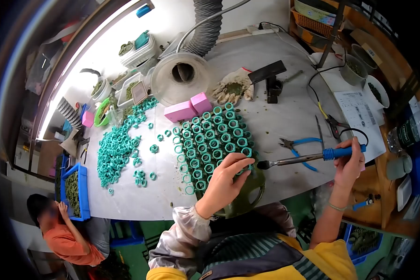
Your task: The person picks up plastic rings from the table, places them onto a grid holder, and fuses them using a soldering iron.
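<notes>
My right hand (349, 164) is closed around the blue handle of a soldering iron (301, 158), whose dark tip points left toward my left hand. My left hand (228, 179) is bent over the lower right part of a block of green rings (210, 140) set in rows, its fingers pinched together near the iron's tip. What the fingertips hold is too small to make out. Under that hand lies a dark green holder (253, 189) with an oval opening. Left of the block is a heap of loose green rings (114, 156).
Pink blocks (181, 111), an extraction funnel (182, 74) and a glove (234, 86) lie behind the rows. Blue-handled pliers (303, 141) and a printed sheet (359, 116) are to the right. A person in orange (70, 242) sits at the left by a blue tray (84, 191).
</notes>
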Available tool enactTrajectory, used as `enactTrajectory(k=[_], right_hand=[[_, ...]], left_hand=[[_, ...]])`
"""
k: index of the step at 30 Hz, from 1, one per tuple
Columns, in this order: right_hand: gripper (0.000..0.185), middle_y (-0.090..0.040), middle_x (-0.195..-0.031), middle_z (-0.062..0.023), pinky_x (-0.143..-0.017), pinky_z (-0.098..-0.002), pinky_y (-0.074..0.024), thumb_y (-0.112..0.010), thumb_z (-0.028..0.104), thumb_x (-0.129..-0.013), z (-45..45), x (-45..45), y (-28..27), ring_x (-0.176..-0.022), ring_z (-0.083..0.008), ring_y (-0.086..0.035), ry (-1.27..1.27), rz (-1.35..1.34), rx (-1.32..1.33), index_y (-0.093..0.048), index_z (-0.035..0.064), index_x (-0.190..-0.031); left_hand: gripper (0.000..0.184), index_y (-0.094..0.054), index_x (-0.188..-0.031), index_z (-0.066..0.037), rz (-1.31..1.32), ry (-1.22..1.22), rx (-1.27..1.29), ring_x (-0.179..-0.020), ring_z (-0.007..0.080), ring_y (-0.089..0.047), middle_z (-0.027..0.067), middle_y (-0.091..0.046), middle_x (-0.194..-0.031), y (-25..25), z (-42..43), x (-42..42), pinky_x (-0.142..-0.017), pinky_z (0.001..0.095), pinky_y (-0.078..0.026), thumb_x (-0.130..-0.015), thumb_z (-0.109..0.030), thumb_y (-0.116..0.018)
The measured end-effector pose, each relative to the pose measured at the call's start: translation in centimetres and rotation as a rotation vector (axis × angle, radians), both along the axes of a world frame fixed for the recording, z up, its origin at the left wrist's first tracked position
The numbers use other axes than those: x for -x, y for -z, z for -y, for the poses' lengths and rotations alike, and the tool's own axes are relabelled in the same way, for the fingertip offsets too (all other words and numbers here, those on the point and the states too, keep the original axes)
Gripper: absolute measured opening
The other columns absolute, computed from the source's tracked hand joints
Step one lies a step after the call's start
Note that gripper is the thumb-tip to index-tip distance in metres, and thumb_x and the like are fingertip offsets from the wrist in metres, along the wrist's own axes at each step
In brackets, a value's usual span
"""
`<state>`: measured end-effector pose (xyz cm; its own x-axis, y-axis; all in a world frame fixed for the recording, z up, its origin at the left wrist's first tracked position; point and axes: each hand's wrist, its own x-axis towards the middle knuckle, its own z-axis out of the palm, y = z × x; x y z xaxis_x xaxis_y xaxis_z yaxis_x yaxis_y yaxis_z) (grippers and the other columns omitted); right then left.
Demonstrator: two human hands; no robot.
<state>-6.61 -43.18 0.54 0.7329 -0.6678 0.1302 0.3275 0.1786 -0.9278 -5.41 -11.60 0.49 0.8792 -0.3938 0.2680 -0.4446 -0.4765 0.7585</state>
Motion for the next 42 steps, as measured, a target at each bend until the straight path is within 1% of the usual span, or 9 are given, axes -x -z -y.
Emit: enactTrajectory(k=[15,21,24,26,29,33,35,41,42], right_hand=[[0.040,-0.066,-0.067,-0.0114,-0.038,-0.0215,-0.0385,-0.063,0.033,-0.093,0.8,-1.3,0.0,-0.039,-0.0111,-0.050,0.014,0.004,-0.053,-0.063,0.0018,-0.069],[0.038,-0.068,-0.080,-0.0128,-0.056,-0.0246,-0.0492,-0.064,0.037,-0.095,3.3,-8.7,0.1,-0.057,-0.0128,-0.058,-0.059,0.123,-0.117,-0.064,0.0000,-0.087],[0.037,-0.069,-0.086,-0.0130,-0.066,-0.0267,-0.0544,-0.064,0.035,-0.095,3.8,-15.4,-0.7,-0.066,-0.0154,-0.063,-0.184,0.198,-0.162,-0.064,-0.0019,-0.093],[0.039,-0.069,-0.091,-0.0129,-0.070,-0.0266,-0.0577,-0.066,0.036,-0.094,4.2,-19.4,-1.1,-0.072,-0.0163,-0.067,-0.274,0.193,-0.171,-0.064,-0.0025,-0.097],[0.040,-0.070,-0.093,-0.0135,-0.068,-0.0249,-0.0582,-0.066,0.037,-0.093,4.5,-23.6,-1.4,-0.072,-0.0154,-0.067,-0.359,0.066,-0.149,-0.064,-0.0025,-0.099],[0.042,-0.069,-0.097,-0.0116,-0.072,-0.0217,-0.0586,-0.069,0.041,-0.091,4.2,-26.9,0.1,-0.077,-0.0139,-0.067,-0.468,-0.122,-0.162,-0.066,-0.0001,-0.101],[0.042,-0.070,-0.097,-0.0100,-0.072,-0.0211,-0.0582,-0.070,0.041,-0.090,3.9,-27.4,0.9,-0.080,-0.0138,-0.067,-0.559,-0.162,-0.168,-0.066,0.0009,-0.100],[0.036,-0.069,-0.093,-0.0096,-0.072,-0.0231,-0.0586,-0.073,0.034,-0.088,4.5,-24.9,0.9,-0.085,-0.0150,-0.069,-0.579,-0.242,-0.232,-0.066,0.0004,-0.100],[0.036,-0.069,-0.093,-0.0092,-0.072,-0.0231,-0.0583,-0.073,0.034,-0.088,4.3,-23.6,0.7,-0.085,-0.0148,-0.069,-0.546,-0.270,-0.226,-0.066,0.0008,-0.101]], left_hand=[[0.031,-0.069,-0.109,-0.006,0.141,-0.012,-0.126,-0.104,0.0288,-0.059,0.0074,-0.067,-0.112,2.1,1.6,-1.0,-0.091,0.0388,-0.047,-0.078,-0.003,-0.072],[0.034,-0.065,-0.112,-0.006,0.130,-0.004,0.008,-0.105,0.0308,-0.054,0.0120,-0.056,-0.112,-1.2,0.0,1.0,-0.090,0.0379,-0.046,-0.080,-0.008,-0.076],[0.017,-0.066,-0.104,0.000,-0.288,0.057,0.107,-0.084,0.0178,-0.062,0.0085,-0.062,-0.094,-4.6,-5.2,4.5,-0.075,0.0291,-0.052,-0.090,-0.009,-0.069],[0.022,-0.066,-0.112,0.000,-0.833,0.005,-0.002,-0.086,0.0158,-0.067,0.0080,-0.068,-0.092,-5.2,-9.2,7.2,-0.077,0.0269,-0.053,-0.094,-0.013,-0.065],[0.031,-0.062,-0.121,0.004,-1.054,-0.032,-0.154,-0.090,0.0162,-0.069,0.0094,-0.071,-0.099,-2.4,-13.3,10.1,-0.080,0.0264,-0.054,-0.098,-0.017,-0.060],[0.045,-0.040,-0.140,0.009,-1.181,-0.369,0.667,-0.113,0.0206,-0.062,0.0137,-0.061,-0.125,1.7,-11.8,11.8,-0.098,0.0300,-0.052,-0.101,-0.009,-0.052],[0.041,-0.046,-0.136,0.004,-1.198,-0.511,1.050,-0.107,0.0175,-0.063,0.0102,-0.062,-0.121,3.0,-9.8,11.4,-0.090,0.0261,-0.053,-0.098,-0.003,-0.055],[0.031,-0.058,-0.115,-0.003,-1.253,-0.453,1.304,-0.091,0.0133,-0.062,0.0074,-0.065,-0.106,6.7,-8.0,10.8,-0.074,0.0221,-0.048,-0.086,0.009,-0.058],[0.037,-0.051,-0.121,-0.002,-1.275,-0.412,1.275,-0.105,0.0184,-0.062,0.0104,-0.061,-0.119,7.2,-8.6,10.7,-0.088,0.0271,-0.051,-0.087,0.012,-0.053]])
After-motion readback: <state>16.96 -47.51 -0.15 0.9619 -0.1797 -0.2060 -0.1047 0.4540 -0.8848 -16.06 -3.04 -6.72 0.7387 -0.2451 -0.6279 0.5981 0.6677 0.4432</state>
